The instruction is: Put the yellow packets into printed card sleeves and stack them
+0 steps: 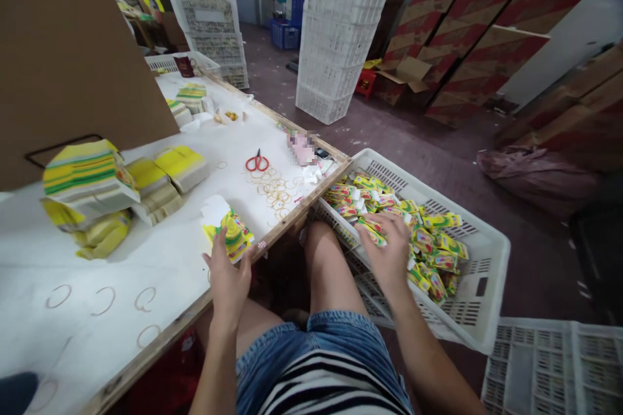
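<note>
My left hand is at the table's near edge, fingers spread. Its fingertips touch a yellow-and-green printed carton with a raised white flap. Over a white plastic crate at the right, my right hand curls its thumb and fingers around a small yellow box. Beneath and around that hand lie many similar small yellow boxes, heaped in the crate. Part of the held box is hidden by my fingers.
Bundled yellow cartons stand at the table's left. Red-handled scissors and scattered rubber bands lie mid-table. A wooden rim edges the table. Stacked white crates and cardboard boxes stand behind.
</note>
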`<move>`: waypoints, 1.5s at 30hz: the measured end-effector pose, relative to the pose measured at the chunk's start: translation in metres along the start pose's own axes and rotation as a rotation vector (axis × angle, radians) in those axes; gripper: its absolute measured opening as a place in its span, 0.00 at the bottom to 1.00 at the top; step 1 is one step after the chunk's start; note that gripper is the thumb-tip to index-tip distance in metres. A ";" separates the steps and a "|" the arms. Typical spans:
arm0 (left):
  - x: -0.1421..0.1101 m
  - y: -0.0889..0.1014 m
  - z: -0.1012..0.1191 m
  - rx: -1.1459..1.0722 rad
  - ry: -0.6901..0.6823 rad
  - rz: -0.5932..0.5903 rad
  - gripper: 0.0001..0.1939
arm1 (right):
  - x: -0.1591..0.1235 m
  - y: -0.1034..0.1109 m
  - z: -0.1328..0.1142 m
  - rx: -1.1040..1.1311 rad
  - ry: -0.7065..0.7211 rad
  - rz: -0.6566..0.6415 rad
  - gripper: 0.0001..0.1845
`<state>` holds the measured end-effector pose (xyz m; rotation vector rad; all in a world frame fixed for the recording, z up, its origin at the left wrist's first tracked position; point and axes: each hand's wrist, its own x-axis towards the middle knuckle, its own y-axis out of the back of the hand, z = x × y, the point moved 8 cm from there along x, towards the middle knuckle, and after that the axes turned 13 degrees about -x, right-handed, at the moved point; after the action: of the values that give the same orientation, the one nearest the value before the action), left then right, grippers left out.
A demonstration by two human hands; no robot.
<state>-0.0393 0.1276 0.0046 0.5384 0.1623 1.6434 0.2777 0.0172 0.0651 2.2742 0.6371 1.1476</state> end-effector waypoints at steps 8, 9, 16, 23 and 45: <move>-0.004 -0.014 -0.016 0.048 -0.033 -0.116 0.23 | -0.048 -0.183 -0.144 0.311 0.084 -0.620 0.15; -0.004 -0.012 -0.016 0.023 -0.046 -0.111 0.22 | -0.048 -0.192 -0.152 0.316 0.079 -0.627 0.15; -0.008 0.024 0.004 -0.396 -0.048 0.179 0.29 | -0.048 -0.177 -0.129 0.685 -0.173 -0.610 0.10; -0.019 -0.035 0.008 -0.933 0.275 -0.306 0.28 | -0.072 -0.142 -0.092 1.104 -0.497 -0.728 0.14; -0.051 -0.084 0.036 -1.019 0.364 -0.433 0.22 | -0.064 -0.076 -0.054 0.731 -0.317 -0.610 0.12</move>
<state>0.0543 0.0840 -0.0109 -0.5430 -0.2767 1.1756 0.1854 0.0484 0.0076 2.4371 1.6652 0.2570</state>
